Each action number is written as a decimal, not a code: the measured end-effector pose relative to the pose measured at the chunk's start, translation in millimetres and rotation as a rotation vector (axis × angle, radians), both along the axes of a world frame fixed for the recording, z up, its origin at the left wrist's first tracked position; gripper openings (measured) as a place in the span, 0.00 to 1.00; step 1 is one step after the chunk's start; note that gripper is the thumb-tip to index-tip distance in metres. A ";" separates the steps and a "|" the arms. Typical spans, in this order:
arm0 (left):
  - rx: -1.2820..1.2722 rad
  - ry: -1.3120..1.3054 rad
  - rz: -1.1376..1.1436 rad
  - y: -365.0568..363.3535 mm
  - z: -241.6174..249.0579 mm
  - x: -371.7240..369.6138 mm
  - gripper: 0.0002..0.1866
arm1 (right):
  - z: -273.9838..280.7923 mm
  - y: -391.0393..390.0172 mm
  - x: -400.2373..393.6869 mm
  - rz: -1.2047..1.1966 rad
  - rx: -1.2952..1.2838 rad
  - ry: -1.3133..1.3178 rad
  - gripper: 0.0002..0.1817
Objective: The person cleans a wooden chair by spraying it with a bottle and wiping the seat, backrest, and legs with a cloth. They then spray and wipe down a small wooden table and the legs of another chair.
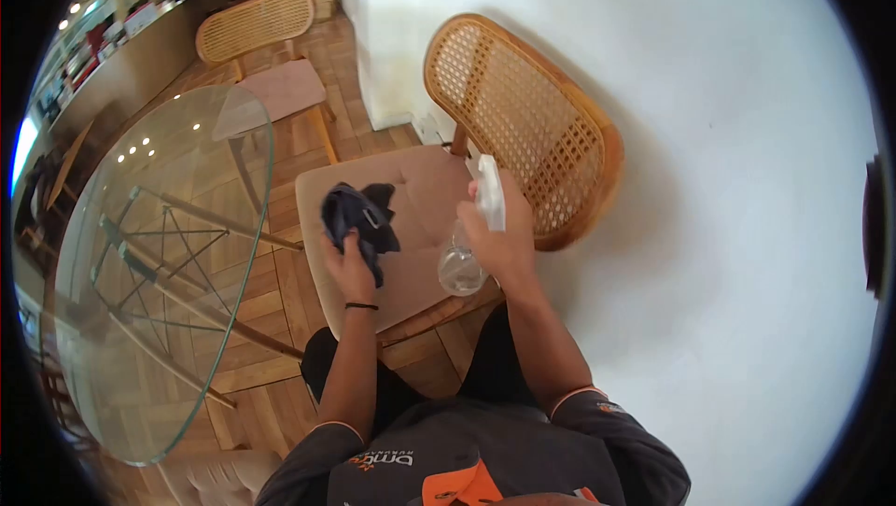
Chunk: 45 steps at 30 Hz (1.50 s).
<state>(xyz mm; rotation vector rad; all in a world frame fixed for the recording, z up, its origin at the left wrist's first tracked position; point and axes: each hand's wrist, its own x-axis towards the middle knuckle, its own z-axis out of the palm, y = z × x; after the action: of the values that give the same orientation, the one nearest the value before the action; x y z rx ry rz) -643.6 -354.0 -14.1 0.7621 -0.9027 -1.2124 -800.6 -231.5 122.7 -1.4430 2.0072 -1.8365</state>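
My left hand (349,265) is closed around a dark cloth (351,211), which is bunched above the seat of a chair. In my right hand (499,237) is a clear spray bottle (461,273) with a white trigger head (490,187), gripped around its neck. The bottle hangs over the right part of the beige tufted seat (411,273). Behind my right hand rises the chair's woven cane backrest (504,100) with its wooden frame. Part of the bottle's neck is hidden by my fingers.
A round glass table (154,338) with wooden legs stands at the left. Beyond it is another cane-backed chair (283,88) with a pinkish seat. A white wall (737,226) runs along the right. Part of a tufted seat (219,476) shows at the lower left.
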 end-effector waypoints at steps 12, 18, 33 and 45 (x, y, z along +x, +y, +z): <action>0.100 0.328 -0.114 8.1 33.1 28.0 0.19 | -12.7 124.8 52.8 -0.376 0.036 0.158 0.15; 0.119 0.352 -0.092 3.6 27.5 43.4 0.19 | -44.2 127.4 82.5 -0.256 0.289 0.077 0.15; 0.148 0.302 -0.030 23.1 10.5 80.6 0.21 | -25.2 56.2 27.5 -0.407 -0.143 0.088 0.10; 0.222 0.384 -0.134 17.9 -0.1 85.9 0.23 | -77.7 116.0 81.9 -0.105 0.293 -0.129 0.11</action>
<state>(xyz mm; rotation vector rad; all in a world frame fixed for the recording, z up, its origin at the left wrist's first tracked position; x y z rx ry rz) -557.7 -336.1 -14.3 0.6194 -0.5136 -1.5325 -718.7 -115.4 45.0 -1.1319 2.2094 -1.5411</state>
